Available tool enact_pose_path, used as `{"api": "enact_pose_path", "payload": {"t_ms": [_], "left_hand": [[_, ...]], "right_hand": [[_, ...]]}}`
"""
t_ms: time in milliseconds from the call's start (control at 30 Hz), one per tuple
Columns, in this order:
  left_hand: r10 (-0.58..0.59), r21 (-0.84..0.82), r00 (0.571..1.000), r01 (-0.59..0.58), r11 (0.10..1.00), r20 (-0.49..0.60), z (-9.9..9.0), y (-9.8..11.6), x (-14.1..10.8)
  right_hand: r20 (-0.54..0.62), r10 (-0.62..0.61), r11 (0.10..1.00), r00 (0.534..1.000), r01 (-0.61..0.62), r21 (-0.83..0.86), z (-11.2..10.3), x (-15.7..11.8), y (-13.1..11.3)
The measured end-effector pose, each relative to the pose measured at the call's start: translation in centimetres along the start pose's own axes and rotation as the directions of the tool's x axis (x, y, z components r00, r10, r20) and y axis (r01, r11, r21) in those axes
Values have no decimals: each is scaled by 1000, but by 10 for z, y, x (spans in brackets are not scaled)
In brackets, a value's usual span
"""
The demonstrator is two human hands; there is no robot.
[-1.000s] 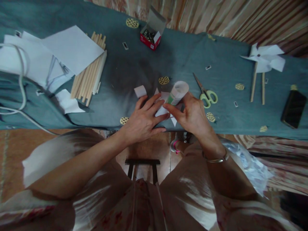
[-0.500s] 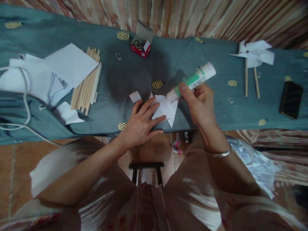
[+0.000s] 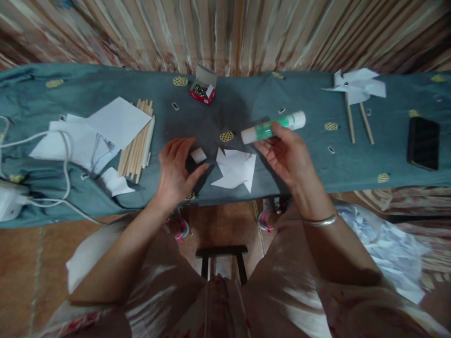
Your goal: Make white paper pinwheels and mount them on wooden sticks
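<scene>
A glue stick (image 3: 262,131) with a green and white label lies in the grip of my right hand (image 3: 287,152), raised above the cloth. Below and left of it, a folded white paper pinwheel (image 3: 236,168) rests near the table's front edge, touched by neither hand. My left hand (image 3: 177,169) has its fingers apart and holds nothing. Just right of those fingers is a small white cap-like piece (image 3: 198,155), apparently not gripped.
A red box of metal pins (image 3: 203,92) stands open at the back. Wooden sticks (image 3: 136,145) and white paper sheets (image 3: 118,122) lie left, near a white cable (image 3: 66,173). Rightward are a finished pinwheel (image 3: 361,86) on sticks and a black phone (image 3: 423,143).
My left hand has let go of the paper pinwheel and moved left. The glue stick has lifted off the paper and turned more level in my right hand. The view has shifted.
</scene>
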State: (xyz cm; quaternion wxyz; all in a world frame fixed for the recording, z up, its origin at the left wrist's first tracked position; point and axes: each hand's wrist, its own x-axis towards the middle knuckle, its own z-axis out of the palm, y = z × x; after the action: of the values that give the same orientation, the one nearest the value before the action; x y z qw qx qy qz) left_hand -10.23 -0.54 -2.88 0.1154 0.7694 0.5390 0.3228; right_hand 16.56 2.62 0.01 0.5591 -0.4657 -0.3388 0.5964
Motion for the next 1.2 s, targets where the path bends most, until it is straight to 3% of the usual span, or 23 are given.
{"api": "enact_pose_path", "payload": {"t_ms": [167,267,467,633,867,1200], "left_hand": [[-114,0,992,114,993,57,4,-10,8],[-165,-144,985,170,975,46,2,-2,10],[-315,-558,942,325,764,118,3,22,6],[-364,-654,920,367,661,148,5,31,5],[-330,-630,933,342,697,142,2,32,5],[-199,-453,977,211,866,76,0,29,5]], "right_hand": [[49,51,999,998,-52,16,11,-6,-4],[63,76,995,995,-80,63,18,-10,-5],[94,138,985,986,-146,92,30,-16,0],[118,141,986,983,-150,73,36,-19,4],[127,114,993,985,-118,26,38,-20,5],[84,118,993,989,-119,-3,41,-24,5]]}}
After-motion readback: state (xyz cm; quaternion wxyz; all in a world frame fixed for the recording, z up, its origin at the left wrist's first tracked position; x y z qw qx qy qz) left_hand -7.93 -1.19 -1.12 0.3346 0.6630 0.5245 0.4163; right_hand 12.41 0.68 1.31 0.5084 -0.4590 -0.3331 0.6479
